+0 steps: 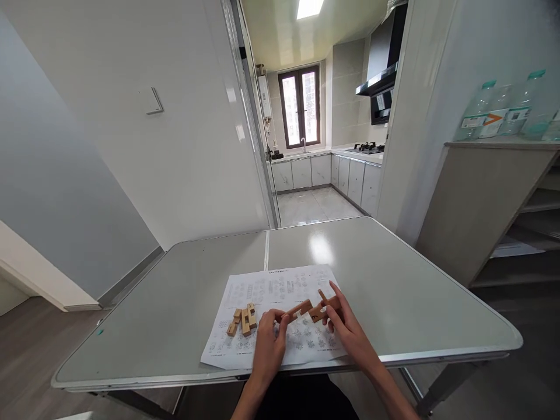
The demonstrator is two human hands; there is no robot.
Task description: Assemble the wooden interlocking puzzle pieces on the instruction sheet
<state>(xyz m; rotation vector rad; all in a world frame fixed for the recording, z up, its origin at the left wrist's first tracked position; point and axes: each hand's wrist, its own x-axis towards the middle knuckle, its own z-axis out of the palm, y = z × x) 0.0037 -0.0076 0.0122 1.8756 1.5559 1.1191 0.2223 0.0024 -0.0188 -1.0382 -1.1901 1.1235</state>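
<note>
Over the printed sheet (245,291), my left hand (272,338) pinches a notched wooden puzzle piece (301,308) that points up and to the right. My right hand (345,318) grips other wooden puzzle pieces (318,313), at least one of them notched and another thin end sticking up. The left piece's tip comes close to those in the right hand; whether they touch I cannot tell. Left of my left hand, several notched wooden blocks (245,322) lie together on the sheet, which bears small line diagrams and text.
The grey folding table (175,315) has a metal rim and a seam (266,251) across its middle. Beyond it a doorway opens onto a kitchen. At the right, plastic bottles (476,114) stand on a shelf unit (485,192). A white wall (192,163) rises behind the table's left side.
</note>
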